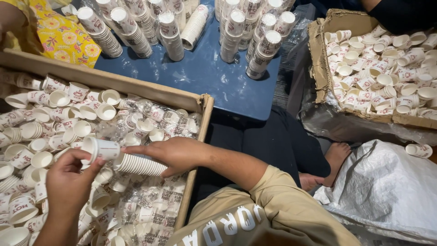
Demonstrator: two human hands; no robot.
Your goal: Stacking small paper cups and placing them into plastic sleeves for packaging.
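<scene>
Left hand (68, 182) and right hand (175, 155) hold cup stack (125, 159) between them.

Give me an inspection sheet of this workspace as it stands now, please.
Surface: blue table behind a long cardboard box.
Job's things: nested stack of paper cups held sideways over the box; single cup at its end.
Clutter: loose cups and clear wrappers fill the box; a second torn carton of cups on the right; wrapped cup sleeves stand on the table.
Grippers: left hand pinches the single cup; right hand grips the stack.
Cables: nothing seen.
Surroundings: white woven sack, a bare foot, another person's yellow patterned sleeve.
</scene>
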